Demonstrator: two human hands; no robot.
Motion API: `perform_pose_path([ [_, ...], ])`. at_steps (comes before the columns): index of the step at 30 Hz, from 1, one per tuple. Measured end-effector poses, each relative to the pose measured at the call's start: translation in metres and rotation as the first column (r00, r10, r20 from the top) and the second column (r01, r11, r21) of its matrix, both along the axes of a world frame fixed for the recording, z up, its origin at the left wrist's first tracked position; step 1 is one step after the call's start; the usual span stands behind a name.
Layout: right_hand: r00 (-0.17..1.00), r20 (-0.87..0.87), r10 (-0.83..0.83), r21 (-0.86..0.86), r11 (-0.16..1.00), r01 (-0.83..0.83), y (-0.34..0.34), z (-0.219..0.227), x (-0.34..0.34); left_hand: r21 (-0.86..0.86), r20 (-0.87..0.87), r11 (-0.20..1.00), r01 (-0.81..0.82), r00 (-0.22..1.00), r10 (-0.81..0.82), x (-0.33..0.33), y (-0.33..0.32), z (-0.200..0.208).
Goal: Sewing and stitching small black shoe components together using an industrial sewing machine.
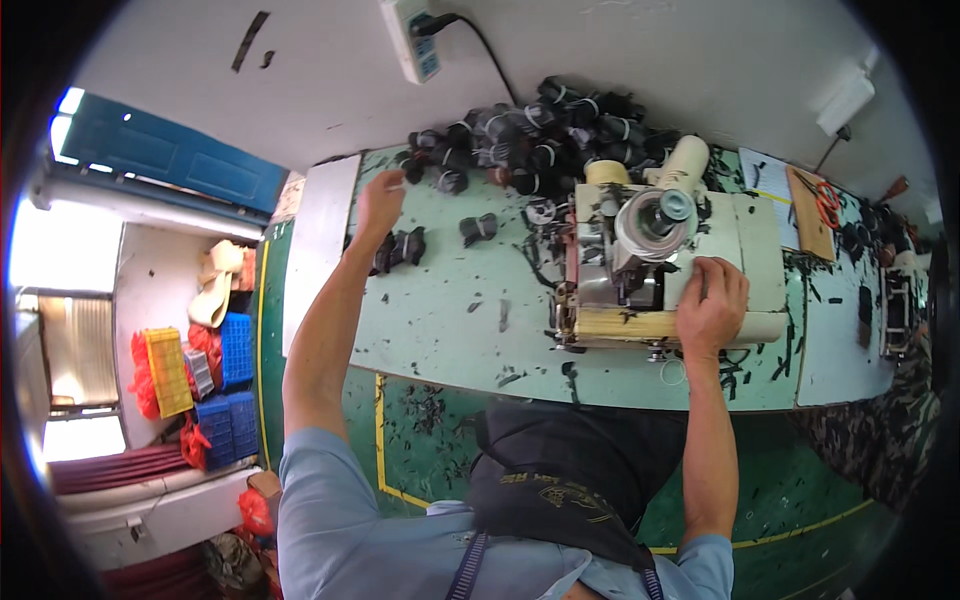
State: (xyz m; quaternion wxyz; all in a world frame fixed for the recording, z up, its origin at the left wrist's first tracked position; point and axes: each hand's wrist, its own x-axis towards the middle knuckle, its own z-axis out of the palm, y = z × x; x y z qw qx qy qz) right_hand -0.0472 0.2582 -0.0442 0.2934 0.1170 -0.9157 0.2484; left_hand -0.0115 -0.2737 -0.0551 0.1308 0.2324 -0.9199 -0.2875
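Note:
My left hand (380, 205) is raised over the left part of the pale green table, its fingers loosely bent and apart, with nothing visible in them. Just beyond it begins a heap of dark rolled bundles (540, 155), several with light bands around them. Two dark bundles, one grey (478, 229) and one black (405, 248), lie nearer to me. My right hand (713, 305) rests on the front of a cream bench machine (755, 245), fingers bent and spread on its casing beside a yellowish roller (625, 325). A round white-and-grey part (655, 220) stands on top of the machine.
Dark scraps litter the table (450, 330) and the green floor (430, 440). A socket strip (412, 45) with a black cable hangs on the wall. Orange-handled scissors (827, 203) lie at the right, near a person's camouflage clothing (880, 425). Blue crates (225, 425) stand at the left.

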Motion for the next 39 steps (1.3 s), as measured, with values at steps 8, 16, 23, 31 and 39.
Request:
perform_pose_path([
  [8, 1.0, 0.008, -0.026, 0.027, 0.999, 0.025, -0.005, -0.004, 0.008, -0.198, 0.291, 0.978, -0.064, 0.949, 0.121, 0.112, -0.057, -0.052],
  [16, 1.0, -0.009, -0.029, 0.043, 0.999, 0.03, -0.005, 0.0, 0.007, -0.473, 0.523, 0.825, 0.31, 0.852, -0.021, 0.089, 0.02, -0.063],
  [23, 1.0, -0.018, -0.01, 0.009, 1.0, 0.01, 0.0, -0.006, 0.007, 0.388, 0.359, 0.921, 0.028, 0.916, -0.179, 0.1, 0.121, -0.034],
  [31, 0.793, 0.111, 0.598, -0.484, 0.73, -0.483, -0.041, 0.003, 0.112, 0.936, 0.089, -0.333, -0.113, 0.992, -0.086, 0.181, 0.243, -0.009],
  [39, 0.679, 0.236, 0.695, -0.369, 0.71, -0.599, -0.086, -0.002, 0.176, 0.99, -0.055, -0.139, 0.01, 0.944, -0.327, 0.201, 0.279, 0.009],
])
